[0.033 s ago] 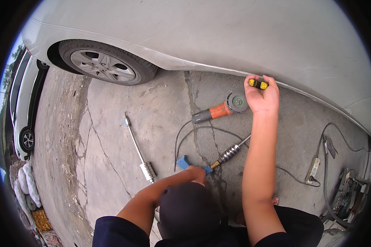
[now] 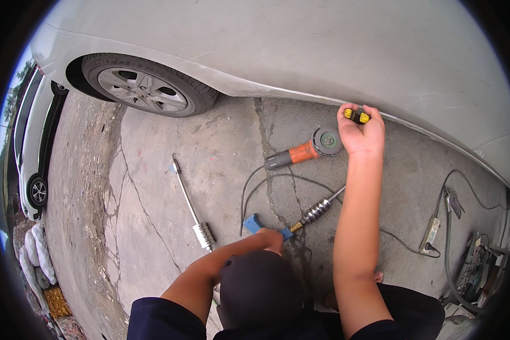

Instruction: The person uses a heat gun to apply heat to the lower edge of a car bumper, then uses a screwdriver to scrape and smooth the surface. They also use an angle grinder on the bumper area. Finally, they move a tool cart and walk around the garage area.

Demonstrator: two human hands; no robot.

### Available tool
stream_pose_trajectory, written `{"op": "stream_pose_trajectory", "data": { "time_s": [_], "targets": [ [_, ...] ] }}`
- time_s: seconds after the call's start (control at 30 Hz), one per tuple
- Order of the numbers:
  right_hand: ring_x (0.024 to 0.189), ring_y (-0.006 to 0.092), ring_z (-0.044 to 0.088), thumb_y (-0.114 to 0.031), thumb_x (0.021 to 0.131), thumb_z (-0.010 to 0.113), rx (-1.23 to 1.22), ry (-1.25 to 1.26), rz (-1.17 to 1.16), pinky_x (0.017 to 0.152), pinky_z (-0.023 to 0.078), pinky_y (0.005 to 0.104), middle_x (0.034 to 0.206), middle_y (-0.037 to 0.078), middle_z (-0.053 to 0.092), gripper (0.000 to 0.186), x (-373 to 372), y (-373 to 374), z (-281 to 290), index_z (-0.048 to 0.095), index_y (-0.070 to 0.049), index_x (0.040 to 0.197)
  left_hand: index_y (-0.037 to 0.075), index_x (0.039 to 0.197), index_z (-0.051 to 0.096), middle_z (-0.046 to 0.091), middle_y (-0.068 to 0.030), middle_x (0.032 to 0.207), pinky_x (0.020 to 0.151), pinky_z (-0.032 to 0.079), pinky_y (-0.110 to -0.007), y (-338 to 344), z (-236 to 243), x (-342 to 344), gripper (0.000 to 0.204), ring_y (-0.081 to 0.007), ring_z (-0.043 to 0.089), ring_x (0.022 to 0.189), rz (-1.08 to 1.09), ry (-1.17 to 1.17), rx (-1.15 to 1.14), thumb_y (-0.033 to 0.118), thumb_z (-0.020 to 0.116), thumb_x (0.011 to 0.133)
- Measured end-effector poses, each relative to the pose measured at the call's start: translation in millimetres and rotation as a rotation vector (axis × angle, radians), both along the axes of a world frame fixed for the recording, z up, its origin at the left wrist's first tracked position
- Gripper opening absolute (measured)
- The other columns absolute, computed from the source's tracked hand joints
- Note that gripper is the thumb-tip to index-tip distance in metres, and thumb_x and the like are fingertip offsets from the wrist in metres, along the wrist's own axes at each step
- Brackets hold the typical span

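My right hand (image 2: pixel 361 133) is closed on a short yellow-and-black tool (image 2: pixel 356 116) against the lower sill of a silver car (image 2: pixel 345 45). Lower in the view, my left hand (image 2: pixel 271 239) is curled on a blue tool (image 2: pixel 252 222) with a brass fitting and a ribbed metal shaft (image 2: pixel 317 211); some of its fingers are hidden. An orange-and-black angle grinder (image 2: pixel 300 152) lies on the concrete left of my right hand, and a slide hammer (image 2: pixel 186 198) with a white coiled weight lies further left.
A car wheel (image 2: pixel 141 90) is at upper left, a white car (image 2: pixel 34 141) beyond. Cables, a power strip (image 2: pixel 429 235), a clamp (image 2: pixel 454 204) and metal equipment (image 2: pixel 473 272) are at right. White sacks (image 2: pixel 37 255) lie at far left. A dark cap (image 2: pixel 258 283) fills the lower middle.
My right hand and the yellow-and-black tool have shifted very slightly to the right.
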State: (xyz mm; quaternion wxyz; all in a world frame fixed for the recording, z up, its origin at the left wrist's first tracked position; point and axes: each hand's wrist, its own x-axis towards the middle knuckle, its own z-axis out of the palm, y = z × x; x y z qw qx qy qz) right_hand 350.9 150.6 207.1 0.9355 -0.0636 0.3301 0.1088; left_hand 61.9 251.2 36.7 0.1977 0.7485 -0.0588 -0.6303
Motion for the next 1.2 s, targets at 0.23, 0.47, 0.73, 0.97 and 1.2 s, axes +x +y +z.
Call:
{"op": "stream_pose_trajectory", "data": {
  "time_s": [0.23,0.47,0.73,0.97,1.2],
  "targets": [
    [0.083,0.0214,0.046,0.004,0.085,0.054,-0.024,0.042,0.051,0.073,0.048,0.0377,0.096,0.01,0.045,0.019,-17,-2,-8,0.044,-0.001,0.101,0.002,0.099,0.073,0.07,-0.0184,0.104,0.085,0.052,-0.045,0,5,-2,0.051,-0.0361,0.066,0.103,0.055,0.001,0.012,0.049,0.061,0.083],
    [0.078,0.0195,0.049,0.003,0.081,0.055,0.378,-0.083,0.297,0.072,0.049,0.0331,0.088,0.011,0.046,0.018,-25,-9,-48,0.042,0.003,0.094,0.004,0.088,0.075,0.072,-0.015,0.09,0.078,0.055,-0.043,0,10,0,0.042,-0.0316,0.07,0.089,0.016,0.032,0.021,0.043,0.058,0.087],
    [0.076,0.0161,0.049,-0.002,0.076,0.054,0.161,-0.297,0.638,0.073,0.042,0.0313,0.088,0.006,0.051,0.046,-136,-33,-103,0.052,-0.008,0.122,-0.002,0.071,0.068,0.069,-0.01,0.065,0.055,0.056,-0.035,-9,-5,-3,0.053,-0.0217,0.067,0.054,0.048,0.066,0.052,0.041,0.046,0.093],
    [0.092,0.021,0.058,-0.011,0.077,0.065,-0.541,-0.912,1.51,0.081,0.048,0.0357,0.101,0.012,0.06,0.063,-179,-63,-121,0.043,0.0,0.134,0.002,0.077,0.067,0.068,-0.0101,0.067,0.054,0.055,-0.035,-17,-19,-12,0.053,-0.0203,0.066,0.053,-0.019,-0.04,0.046,0.048,0.046,0.093],
    [0.075,0.015,0.059,-0.012,0.08,0.073,-0.457,-0.683,1.513,0.065,0.048,0.0295,0.101,0.01,0.062,0.066,-183,-95,-121,0.041,0.004,0.136,0.002,0.081,0.069,0.071,-0.0115,0.074,0.059,0.058,-0.036,-10,-17,-17,0.049,-0.0252,0.07,0.06,0.014,-0.037,0.078,0.042,0.045,0.093]
  ]
}}
